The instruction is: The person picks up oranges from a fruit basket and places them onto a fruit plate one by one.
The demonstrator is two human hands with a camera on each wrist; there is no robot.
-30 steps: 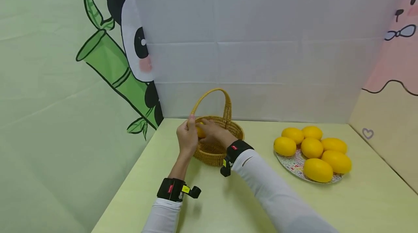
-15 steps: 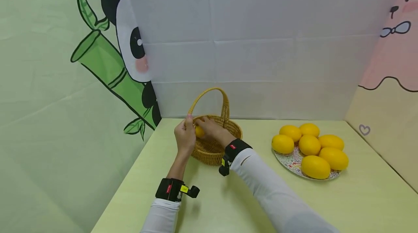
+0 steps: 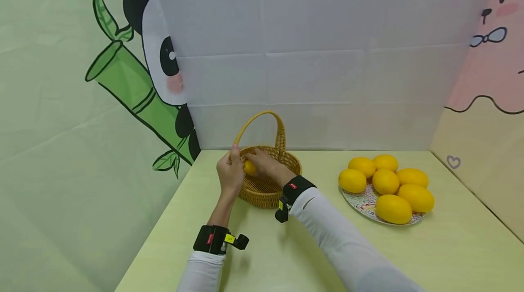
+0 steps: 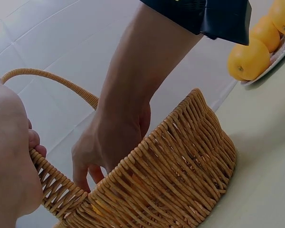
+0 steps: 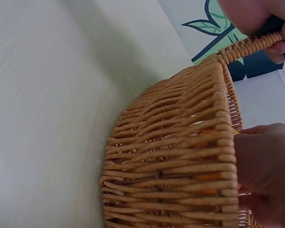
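Observation:
A brown wicker basket [image 3: 262, 197] with a tall arched handle stands on the table near the back wall. My left hand [image 3: 230, 171] grips the left foot of the handle just above the rim, thumb upward. Inside the basket, my right hand [image 3: 266, 163] holds a yellow lemon [image 3: 250, 168] against the left inner side, with its fingers bent over the top. In the left wrist view, the right hand [image 4: 115, 140] reaches down past the rim, its fingertips partly hidden by the wicker. Through the weave in the right wrist view, bits of the lemon [image 5: 209, 137] show.
On the right, several more yellow lemons [image 3: 393, 209] lie on a round patterned plate [image 3: 365, 202]. Behind the basket rises a pale cloth wall [image 3: 319, 78]. A green wall with a painted panda borders the pale table [image 3: 262, 255] on the left.
The head view has shifted slightly. The lemon sits a little lower and further right in the basket under my right hand. My left hand keeps its grip on the handle.

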